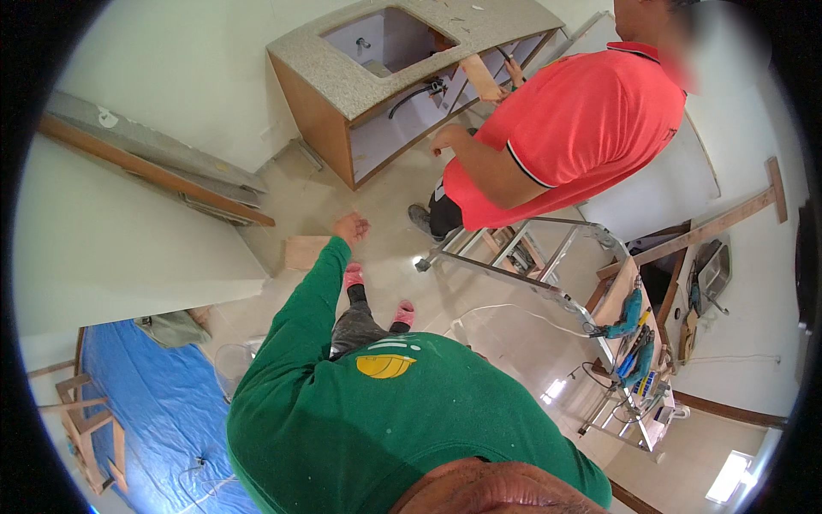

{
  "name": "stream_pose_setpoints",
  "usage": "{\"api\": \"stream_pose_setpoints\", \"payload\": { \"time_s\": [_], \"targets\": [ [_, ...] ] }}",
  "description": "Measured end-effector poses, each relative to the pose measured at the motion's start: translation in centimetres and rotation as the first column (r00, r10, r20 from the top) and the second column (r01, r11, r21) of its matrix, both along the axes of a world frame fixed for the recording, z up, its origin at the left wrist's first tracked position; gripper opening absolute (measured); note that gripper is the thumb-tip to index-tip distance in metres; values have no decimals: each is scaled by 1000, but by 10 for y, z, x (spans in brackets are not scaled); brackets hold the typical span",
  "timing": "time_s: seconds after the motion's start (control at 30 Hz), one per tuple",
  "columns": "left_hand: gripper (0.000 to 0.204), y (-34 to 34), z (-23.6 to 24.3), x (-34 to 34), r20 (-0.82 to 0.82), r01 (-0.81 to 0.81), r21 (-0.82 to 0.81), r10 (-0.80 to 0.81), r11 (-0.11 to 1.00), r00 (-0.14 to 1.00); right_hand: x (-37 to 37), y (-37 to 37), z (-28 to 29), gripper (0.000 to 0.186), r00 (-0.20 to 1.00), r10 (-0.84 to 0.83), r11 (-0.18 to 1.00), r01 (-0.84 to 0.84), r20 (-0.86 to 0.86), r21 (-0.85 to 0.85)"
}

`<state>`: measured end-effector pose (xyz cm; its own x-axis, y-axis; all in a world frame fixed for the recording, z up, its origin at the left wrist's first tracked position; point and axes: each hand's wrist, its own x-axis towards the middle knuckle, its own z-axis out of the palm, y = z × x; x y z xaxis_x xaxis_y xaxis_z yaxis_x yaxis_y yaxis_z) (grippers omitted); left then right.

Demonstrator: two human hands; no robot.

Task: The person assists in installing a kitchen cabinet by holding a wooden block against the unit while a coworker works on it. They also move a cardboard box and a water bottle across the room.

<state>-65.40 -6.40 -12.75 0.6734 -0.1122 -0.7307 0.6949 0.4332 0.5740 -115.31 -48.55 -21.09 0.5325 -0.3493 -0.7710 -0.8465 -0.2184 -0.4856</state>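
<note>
Holding my bare left hand (351, 228) out before me, above the glossy beige tiled floor (387, 257), I had its fingers half curled with gaps between them and nothing visible in the grasp; my right hand was out of view, so I could not tell how it stood. Nearest was a flat, rectangular, pale wooden board (301, 254), just beside my green fabric sleeve (295, 308), though I could not tell whether it lay flat or leaned. As I judged it, handling that board well called for a firm stance, a hold on opposite edges, and care around the co-worker in the red polo shirt (591, 128), who had a second pale wooden board (481, 79) at hand. Beyond, the brown wooden sink cabinet with a speckled grey countertop (312, 107) had an exposed front, showing a curved black hose (409, 99) inside, and a small metal fitting (363, 43) showed through its rectangular cut-out. The silver metal platform with a pale wooden top (612, 301) bore teal power drills (631, 313) among jumbled small tools; a clear round plastic tub (229, 367) showed beside my sleeve, its contents too indistinct to tell
</note>
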Motion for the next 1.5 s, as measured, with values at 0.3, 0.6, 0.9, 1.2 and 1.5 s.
{"api": "stream_pose_setpoints", "payload": {
  "time_s": [0.3, 0.6, 0.9, 1.2, 1.5],
  "targets": [
    [36, 15, -60, -130, -184, 163, 45, -152, 986, 971, -7, -5, -14, 49, 999, -29, 999, 27, 46, 45],
    [45, 168, -42, -168, -82, -175, 131, 187, 976, 979, 150, 33, 16, 66, 776, 628, 778, -622, 59, -86],
    [44, 78, 76, -114, 149, 179, 41, -183, 983, 972, 428, 298, 181, 49, 414, 717, 581, -800, 561, -152],
    [28, 175, 82, -88, 270, -368, 178, 314, 912, 910, 562, 371, 167, 28, 755, 401, 574, -648, 518, 501],
    [33, 283, 59, -158, 164, -514, 408, 493, 755, 855, 823, 353, 150, 33, 863, -498, 553, 234, 91, 800]
  ]
}}
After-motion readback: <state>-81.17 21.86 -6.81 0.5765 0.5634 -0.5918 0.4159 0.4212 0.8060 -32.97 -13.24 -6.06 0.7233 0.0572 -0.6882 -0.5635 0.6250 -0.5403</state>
